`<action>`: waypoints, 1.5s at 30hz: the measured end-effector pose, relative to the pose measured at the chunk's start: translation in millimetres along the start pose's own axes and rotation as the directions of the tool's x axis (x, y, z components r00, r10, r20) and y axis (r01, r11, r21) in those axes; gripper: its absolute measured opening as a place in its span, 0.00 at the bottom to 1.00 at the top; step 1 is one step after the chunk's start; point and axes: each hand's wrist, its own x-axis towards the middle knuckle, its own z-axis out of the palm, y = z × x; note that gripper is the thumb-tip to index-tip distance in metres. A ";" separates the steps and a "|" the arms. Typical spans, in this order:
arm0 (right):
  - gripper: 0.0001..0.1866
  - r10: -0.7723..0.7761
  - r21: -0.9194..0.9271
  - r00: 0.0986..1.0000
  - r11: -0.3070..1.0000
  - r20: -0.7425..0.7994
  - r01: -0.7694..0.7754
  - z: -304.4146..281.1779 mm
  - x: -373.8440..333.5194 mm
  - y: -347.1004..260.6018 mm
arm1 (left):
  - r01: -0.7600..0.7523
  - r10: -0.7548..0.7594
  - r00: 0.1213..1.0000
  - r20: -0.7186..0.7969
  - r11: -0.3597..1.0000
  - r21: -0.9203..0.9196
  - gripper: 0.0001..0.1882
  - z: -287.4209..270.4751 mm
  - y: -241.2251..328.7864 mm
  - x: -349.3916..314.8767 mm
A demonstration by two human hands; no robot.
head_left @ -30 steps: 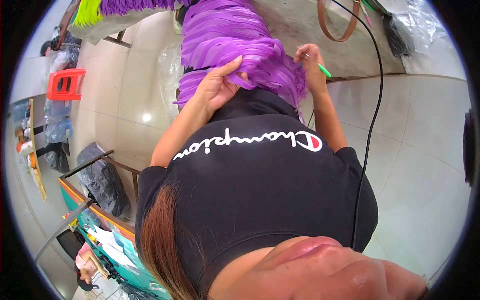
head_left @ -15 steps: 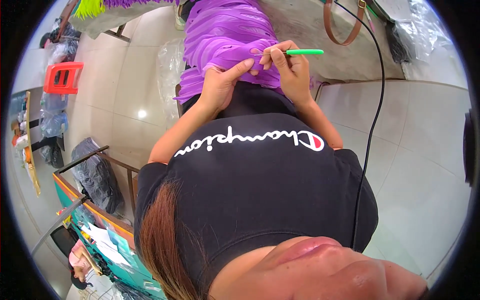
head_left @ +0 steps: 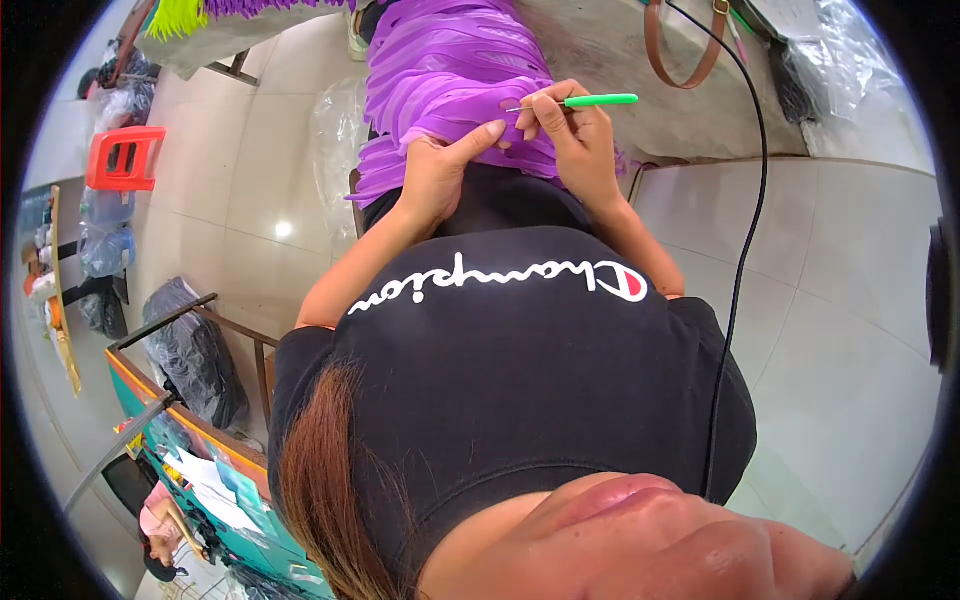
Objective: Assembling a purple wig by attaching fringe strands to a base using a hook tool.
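Purple strip-layered fabric [head_left: 445, 55] lies across my lap, in folds and loose bands. My left hand [head_left: 437, 178] is closed on its near edge, with the thumb stretched toward the right; the other fingers are mostly hidden by the cloth. In my right hand [head_left: 580, 140] is a thin needle-like tool with a green handle [head_left: 602, 100], pinched between thumb and fingers. Its slim metal shaft points left over the fabric, close to the left thumb. The tip is too small to tell whether it is hooked or in the cloth.
A grey-covered table [head_left: 640, 110] stands ahead and to the right, with a brown strap [head_left: 655, 50] on it. A black cable [head_left: 750, 250] hangs down on my right. Leftward are a red stool [head_left: 125, 158], plastic-wrapped bundles [head_left: 195, 350] and another person [head_left: 160, 525].
My right hand and the green-handled tool have shifted slightly left. The left hand keeps its hold, and the fabric has moved only a little.
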 end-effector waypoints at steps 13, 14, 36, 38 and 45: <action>0.06 -0.027 0.111 0.999 0.993 0.025 0.024 -18.3 9.7 -6.2 | 0.107 -0.106 0.994 0.012 0.971 -0.212 0.08 -1.5 2.7 7.0; 0.06 -0.026 0.110 0.999 0.994 0.024 0.024 -17.5 9.7 -4.3 | 0.141 -0.147 0.989 0.002 0.945 -0.296 0.08 2.5 4.2 7.6; 0.14 -0.533 -0.666 0.816 0.527 0.224 0.528 -5.1 4.2 21.7 | 0.131 -0.148 0.980 -0.134 0.983 -0.127 0.09 -2.0 -4.9 7.2; 0.13 -0.533 -0.670 0.814 0.520 0.232 0.531 -4.5 1.9 20.2 | 0.141 -0.162 0.972 -0.169 0.982 -0.126 0.09 0.1 -2.9 7.6; 0.11 -0.534 -0.682 0.793 0.465 0.293 0.565 -1.5 2.2 17.8 | 0.077 -0.091 0.976 -0.198 0.994 -0.074 0.10 0.0 -2.5 7.8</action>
